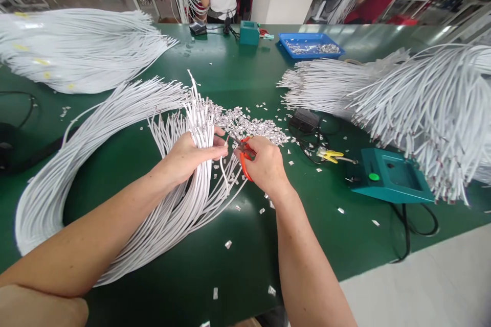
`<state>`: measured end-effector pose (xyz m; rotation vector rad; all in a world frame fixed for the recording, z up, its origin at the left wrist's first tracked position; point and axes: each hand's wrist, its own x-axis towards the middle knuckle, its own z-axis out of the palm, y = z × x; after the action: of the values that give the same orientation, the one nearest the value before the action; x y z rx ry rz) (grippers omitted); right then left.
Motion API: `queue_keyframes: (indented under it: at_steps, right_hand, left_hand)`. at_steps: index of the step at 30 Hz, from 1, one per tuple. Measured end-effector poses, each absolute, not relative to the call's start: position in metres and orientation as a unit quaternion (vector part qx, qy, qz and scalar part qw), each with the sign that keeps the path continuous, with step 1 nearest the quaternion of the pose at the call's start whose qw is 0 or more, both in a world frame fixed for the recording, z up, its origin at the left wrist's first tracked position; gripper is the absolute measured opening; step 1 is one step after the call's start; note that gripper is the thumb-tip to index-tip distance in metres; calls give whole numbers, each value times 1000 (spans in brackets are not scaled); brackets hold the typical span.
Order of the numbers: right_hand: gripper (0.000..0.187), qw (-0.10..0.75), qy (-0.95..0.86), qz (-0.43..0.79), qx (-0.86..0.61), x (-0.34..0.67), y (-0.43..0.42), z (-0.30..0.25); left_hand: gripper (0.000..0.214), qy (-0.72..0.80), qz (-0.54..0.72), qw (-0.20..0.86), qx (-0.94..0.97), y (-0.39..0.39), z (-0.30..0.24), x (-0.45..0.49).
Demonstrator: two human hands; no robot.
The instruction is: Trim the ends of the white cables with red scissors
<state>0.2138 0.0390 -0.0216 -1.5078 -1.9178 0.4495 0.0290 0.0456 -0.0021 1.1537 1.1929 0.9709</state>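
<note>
My left hand (192, 156) is wrapped around a thick bundle of white cables (202, 179), whose stripped ends stick up above the fist. Its thumb presses toward the fingers near one cable end. Orange-handled scissors (245, 166) are gripped in my right hand (265, 163), the blades pointing left toward that cable end, close to my left fingertips. Whether the blades touch the wire is too small to tell. Behind both hands lies a heap of small silvery scraps (253, 126). The bundle's long cables loop round to the left across the green table (307, 245).
More white cable bundles lie at the back left (84, 51) and right (433, 112). A teal device (395, 176) with a green button stands right, near yellow-handled pliers (330, 156) and a black adapter (306, 120). A blue tray (310, 45) holds scraps. Two people are beyond the table.
</note>
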Motion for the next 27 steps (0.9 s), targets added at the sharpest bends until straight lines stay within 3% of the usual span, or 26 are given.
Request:
queue_keyframes:
  at_steps: [4, 7, 12, 18, 24, 27]
  right_hand:
    - [24, 353, -687, 212, -598, 213, 40, -22]
    - [19, 451, -584, 312, -598, 211, 40, -21]
    - [16, 598, -486, 336, -542, 202, 37, -16]
    - [12, 570, -497, 467, -458, 191, 33, -14]
    - [10, 517, -517, 446, -517, 188, 32, -19]
    - [13, 534, -482, 459, -522, 188, 31, -17]
  left_hand:
    - [47, 502, 388, 592, 497, 47, 0, 27]
    - [49, 478, 366, 618, 505, 47, 0, 26]
    - [47, 503, 334, 600, 525, 47, -2, 23]
    - [40, 490, 298, 598, 560, 41, 0, 31]
    - [17, 506, 271, 585, 573, 35, 9, 39]
    - [12, 555, 248, 559, 564, 34, 11, 38]
